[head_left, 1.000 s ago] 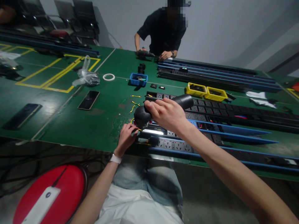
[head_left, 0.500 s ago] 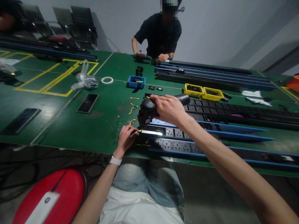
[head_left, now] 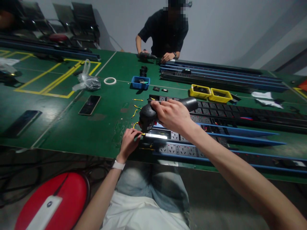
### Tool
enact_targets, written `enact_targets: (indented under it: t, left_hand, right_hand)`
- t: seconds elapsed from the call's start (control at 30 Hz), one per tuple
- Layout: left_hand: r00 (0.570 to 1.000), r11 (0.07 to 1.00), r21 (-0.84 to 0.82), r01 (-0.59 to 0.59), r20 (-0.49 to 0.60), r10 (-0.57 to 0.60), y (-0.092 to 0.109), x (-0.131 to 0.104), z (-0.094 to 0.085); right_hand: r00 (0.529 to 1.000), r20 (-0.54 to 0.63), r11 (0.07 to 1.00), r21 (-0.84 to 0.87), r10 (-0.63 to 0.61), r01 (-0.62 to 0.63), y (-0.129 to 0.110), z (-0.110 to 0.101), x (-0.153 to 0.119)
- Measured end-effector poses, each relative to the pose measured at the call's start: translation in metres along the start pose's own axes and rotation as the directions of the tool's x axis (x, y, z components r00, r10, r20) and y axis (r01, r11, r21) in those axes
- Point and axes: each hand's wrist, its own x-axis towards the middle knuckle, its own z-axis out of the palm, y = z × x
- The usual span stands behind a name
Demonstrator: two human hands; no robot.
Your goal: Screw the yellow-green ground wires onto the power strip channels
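My right hand is closed around a black cordless screwdriver, whose head points down at the near end of a power strip. Just left of that, my left hand pinches a short yellow-green wire at the strip's end. The screwdriver's tip is hidden by its body and my fingers. Nearer to me lies another socket strip with blue edges and a yellow wire at its end. Several loose yellow wires lie on the green table beyond my left hand.
Yellow bins and a blue bin stand farther back. A phone, a tape roll and a plastic bag are on the left. Across the table, a co-worker holds a power drill. A red stool is below.
The screwdriver's head has shifted slightly left and tilted over the strip's end. My left hand stays nearly in place with the wire.
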Motion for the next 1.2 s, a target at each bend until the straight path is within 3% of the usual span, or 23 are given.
enact_targets:
  t: [0.37,0.67,0.97,1.2]
  left_hand:
    - [1.0,1.0,0.003,0.002,0.001,-0.002,0.0033,0.0018,-0.0026]
    - [1.0,1.0,-0.001,-0.004,0.011,0.004,0.0,0.0014,-0.0011]
    - [1.0,1.0,0.002,0.0,0.001,0.0,0.0046,0.0016,-0.0041]
    - [1.0,1.0,0.001,0.007,0.012,-0.007,0.002,0.0016,-0.0027]
  right_hand:
    - [0.999,-0.033,0.999,-0.044,-0.008,0.007,-0.0065,-0.0024,0.0021]
    - [0.998,0.054,0.999,0.0,0.041,-0.041,-0.0017,0.0016,0.001]
    - [0.998,0.059,1.0,-0.012,0.028,-0.027,-0.0072,-0.0026,0.0033]
    - [0.994,0.054,0.995,-0.031,0.096,-0.094,-0.0088,-0.0023,0.0015]
